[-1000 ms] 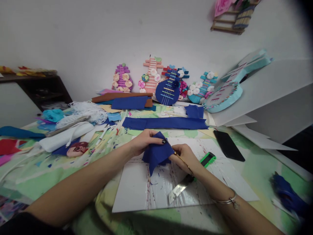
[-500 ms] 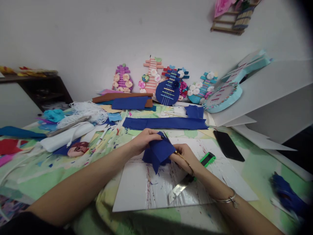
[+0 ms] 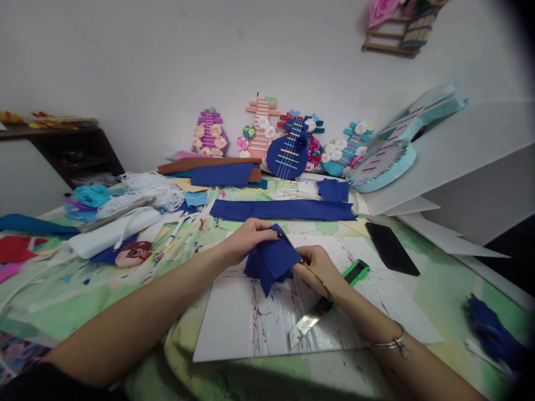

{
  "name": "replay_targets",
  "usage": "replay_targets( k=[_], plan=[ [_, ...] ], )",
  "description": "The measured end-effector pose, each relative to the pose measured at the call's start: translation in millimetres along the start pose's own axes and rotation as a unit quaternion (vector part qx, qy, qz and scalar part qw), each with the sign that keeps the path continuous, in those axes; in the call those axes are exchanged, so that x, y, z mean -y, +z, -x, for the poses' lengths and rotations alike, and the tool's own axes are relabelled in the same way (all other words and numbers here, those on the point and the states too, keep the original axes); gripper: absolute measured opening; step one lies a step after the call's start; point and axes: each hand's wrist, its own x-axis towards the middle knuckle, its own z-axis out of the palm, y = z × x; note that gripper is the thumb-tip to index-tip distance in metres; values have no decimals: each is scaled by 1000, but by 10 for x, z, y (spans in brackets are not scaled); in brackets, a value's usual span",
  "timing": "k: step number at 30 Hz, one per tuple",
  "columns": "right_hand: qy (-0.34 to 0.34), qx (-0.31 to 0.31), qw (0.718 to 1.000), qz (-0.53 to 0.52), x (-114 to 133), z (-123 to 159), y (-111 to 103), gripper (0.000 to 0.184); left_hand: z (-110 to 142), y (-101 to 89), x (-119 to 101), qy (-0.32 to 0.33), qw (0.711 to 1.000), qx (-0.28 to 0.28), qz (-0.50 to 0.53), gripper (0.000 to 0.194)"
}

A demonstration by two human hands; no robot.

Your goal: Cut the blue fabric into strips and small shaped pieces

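Observation:
My left hand (image 3: 249, 240) pinches a folded piece of dark blue felt (image 3: 276, 257) by its upper edge, thumb on top. My right hand (image 3: 316, 266) grips scissors by their gold handles (image 3: 316, 277), and the blades lie along the felt's right edge, largely hidden behind it. The felt hangs in loose corners over a scored white board (image 3: 234, 328). Beneath my right wrist lies a green and black utility knife (image 3: 356, 272) with its wide blade (image 3: 305, 327) out on the board.
Past the board stretches a long blue felt strip (image 3: 288, 210). A black phone (image 3: 392, 248) lies to the right. Several decorated lute shapes (image 3: 286, 156) lean against the wall. White cord (image 3: 152, 192) and felt scraps crowd the left side; a blue bundle (image 3: 493, 331) sits at far right.
The scissor blades showed apart beside the felt's edge before; now they look closer together and less of them shows. Both hands keep nearly the same place.

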Motion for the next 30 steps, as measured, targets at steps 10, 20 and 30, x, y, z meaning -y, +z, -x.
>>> replay_targets(
  k=[10, 20, 30],
  plan=[
    [15, -7, 1000, 7, 18, 6, 11, 25, -3, -1, 9, -2, 1000, -3, 4, 16],
    [26, -17, 999, 26, -1, 10, 8, 28, -11, -12, 31, -3, 1000, -2, 8, 15],
    [25, -20, 999, 28, 7, 5, 12, 30, 4, -5, 5, -3, 1000, -5, 4, 15]
  ],
)
